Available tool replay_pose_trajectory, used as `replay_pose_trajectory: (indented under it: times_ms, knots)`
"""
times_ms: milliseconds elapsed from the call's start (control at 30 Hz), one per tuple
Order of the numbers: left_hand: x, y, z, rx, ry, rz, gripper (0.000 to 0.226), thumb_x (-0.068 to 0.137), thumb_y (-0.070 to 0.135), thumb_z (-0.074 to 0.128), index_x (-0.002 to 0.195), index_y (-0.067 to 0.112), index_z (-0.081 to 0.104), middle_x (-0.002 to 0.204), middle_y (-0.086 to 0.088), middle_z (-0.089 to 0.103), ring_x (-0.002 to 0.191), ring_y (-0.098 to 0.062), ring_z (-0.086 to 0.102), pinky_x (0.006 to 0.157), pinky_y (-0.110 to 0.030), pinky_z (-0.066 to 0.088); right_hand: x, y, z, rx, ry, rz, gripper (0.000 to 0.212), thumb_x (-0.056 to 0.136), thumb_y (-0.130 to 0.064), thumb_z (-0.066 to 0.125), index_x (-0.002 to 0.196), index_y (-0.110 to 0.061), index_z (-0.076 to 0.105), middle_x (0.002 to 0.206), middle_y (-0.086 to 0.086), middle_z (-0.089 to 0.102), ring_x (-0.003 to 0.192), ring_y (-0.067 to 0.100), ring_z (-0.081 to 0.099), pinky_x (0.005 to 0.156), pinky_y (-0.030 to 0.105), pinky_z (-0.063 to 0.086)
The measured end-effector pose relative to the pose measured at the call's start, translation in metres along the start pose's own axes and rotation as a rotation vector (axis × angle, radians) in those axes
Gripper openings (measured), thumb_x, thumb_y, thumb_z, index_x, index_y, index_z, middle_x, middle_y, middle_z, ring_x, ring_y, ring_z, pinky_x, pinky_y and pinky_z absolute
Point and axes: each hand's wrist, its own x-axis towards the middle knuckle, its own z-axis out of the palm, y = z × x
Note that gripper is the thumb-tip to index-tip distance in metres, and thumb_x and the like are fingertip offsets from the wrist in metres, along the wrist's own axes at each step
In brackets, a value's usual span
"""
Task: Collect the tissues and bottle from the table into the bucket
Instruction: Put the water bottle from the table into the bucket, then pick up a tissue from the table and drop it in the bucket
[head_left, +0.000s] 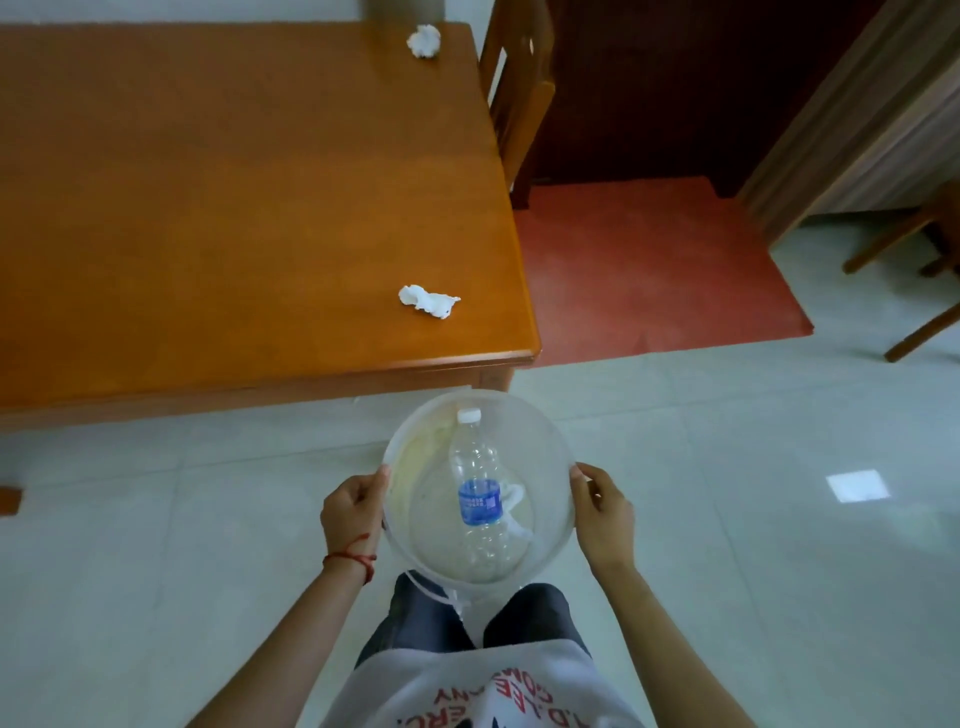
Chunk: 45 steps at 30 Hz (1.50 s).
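I hold a clear plastic bucket (550, 452) in front of my knees, just below the table's near right corner. My left hand (353, 512) grips its left rim and my right hand (605, 512) grips its right rim. Inside lies a clear plastic bottle (480, 499) with a blue label and white cap, and a white tissue (514, 501) shows beside it. On the orange wooden table (234, 208) a crumpled white tissue (428, 301) lies near the front right corner. Another crumpled tissue (424, 40) sits at the far right edge.
A wooden chair (517, 88) stands against the table's right side on a red mat (649, 270). More chair legs (914, 291) show at the far right. The floor is pale glossy tile. A curtain (857, 119) hangs at the upper right.
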Motion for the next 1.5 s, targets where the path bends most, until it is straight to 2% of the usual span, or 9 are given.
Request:
replay_pose_trajectory:
  times_ms: [167, 267, 533, 667, 800, 933, 1133, 1333, 1500]
  knots:
    - [0.016, -0.001, -0.013, 0.003, 0.063, -0.033, 0.044, 0.082, 0.031, 0.061, 0.045, 0.012, 0.047, 0.044, -0.002, 0.049, 0.051, -0.020, 0.046, 0.059, -0.025, 0.038, 0.011, -0.015, 0.023, -0.054, -0.069, -0.021, 0.025, 0.093, -0.027, 0.046, 0.107, -0.013, 0.062, 0.072, -0.014, 0.058, 0.068, 0.001, 0.056, 0.054, -0.001, 0.040]
    - [0.022, -0.004, -0.017, -0.009, 0.089, -0.058, 0.041, 0.075, 0.039, 0.059, 0.048, 0.009, 0.049, 0.048, -0.007, 0.050, 0.051, -0.019, 0.048, 0.057, -0.024, 0.040, 0.020, -0.022, 0.030, -0.075, -0.108, -0.035, 0.026, 0.093, -0.027, 0.046, 0.108, -0.012, 0.062, 0.072, -0.015, 0.058, 0.068, 0.001, 0.056, 0.055, -0.001, 0.041]
    - [0.026, 0.002, -0.006, -0.009, 0.178, -0.100, 0.039, 0.085, 0.022, 0.058, 0.049, 0.008, 0.050, 0.051, -0.008, 0.051, 0.053, -0.019, 0.048, 0.057, -0.020, 0.039, 0.055, -0.037, 0.037, -0.158, -0.232, -0.092, 0.028, 0.094, -0.027, 0.045, 0.112, -0.011, 0.060, 0.085, -0.001, 0.061, 0.067, -0.001, 0.056, 0.051, 0.001, 0.043]
    - [0.029, 0.001, -0.003, 0.004, 0.196, -0.112, 0.043, 0.086, 0.022, 0.057, 0.047, 0.008, 0.047, 0.049, -0.009, 0.049, 0.052, -0.020, 0.046, 0.056, -0.022, 0.037, 0.071, -0.039, 0.036, -0.213, -0.290, -0.108, 0.027, 0.093, -0.029, 0.046, 0.108, -0.012, 0.061, 0.078, 0.000, 0.063, 0.066, 0.002, 0.058, 0.051, 0.006, 0.044]
    - [0.028, -0.001, -0.005, 0.014, 0.214, -0.120, 0.041, 0.087, 0.021, 0.057, 0.048, 0.006, 0.050, 0.051, -0.009, 0.051, 0.053, -0.020, 0.046, 0.057, -0.021, 0.037, 0.087, -0.043, 0.037, -0.288, -0.338, -0.157, 0.026, 0.092, -0.030, 0.048, 0.103, -0.013, 0.064, 0.077, 0.000, 0.065, 0.068, 0.010, 0.063, 0.060, 0.014, 0.045]
    - [0.024, -0.002, -0.003, -0.006, 0.226, -0.157, 0.042, 0.085, 0.025, 0.059, 0.052, 0.000, 0.053, 0.052, -0.011, 0.051, 0.055, -0.022, 0.046, 0.056, -0.021, 0.038, 0.108, -0.066, 0.048, -0.266, -0.272, -0.244, 0.027, 0.091, -0.030, 0.050, 0.106, -0.012, 0.063, 0.103, 0.008, 0.067, 0.085, 0.020, 0.063, 0.073, 0.027, 0.048]
    - [0.022, 0.000, -0.002, 0.026, 0.247, -0.117, 0.049, 0.084, 0.030, 0.055, 0.041, 0.012, 0.040, 0.045, -0.008, 0.046, 0.050, -0.020, 0.043, 0.056, -0.020, 0.036, 0.142, -0.125, 0.090, -0.259, -0.286, -0.459, 0.034, 0.090, -0.033, 0.052, 0.118, -0.013, 0.057, 0.119, 0.010, 0.059, 0.105, 0.024, 0.057, 0.089, 0.036, 0.048]
    - [0.020, 0.003, -0.003, 0.013, 0.282, -0.151, 0.047, 0.087, 0.021, 0.056, 0.044, 0.010, 0.040, 0.046, -0.007, 0.046, 0.051, -0.018, 0.044, 0.056, -0.020, 0.036, 0.167, -0.159, 0.144, -0.376, -0.329, -0.582, 0.044, 0.089, -0.034, 0.053, 0.131, -0.019, 0.046, 0.132, 0.008, 0.052, 0.124, 0.024, 0.042, 0.097, 0.037, 0.040]
    - [0.020, 0.001, -0.004, 0.019, 0.296, -0.141, 0.048, 0.087, 0.020, 0.056, 0.044, 0.009, 0.038, 0.045, -0.007, 0.044, 0.051, -0.019, 0.043, 0.056, -0.020, 0.036, 0.177, -0.157, 0.174, -0.484, -0.385, -0.628, 0.044, 0.087, -0.030, 0.057, 0.129, -0.018, 0.048, 0.131, 0.008, 0.054, 0.122, 0.026, 0.043, 0.099, 0.038, 0.039]
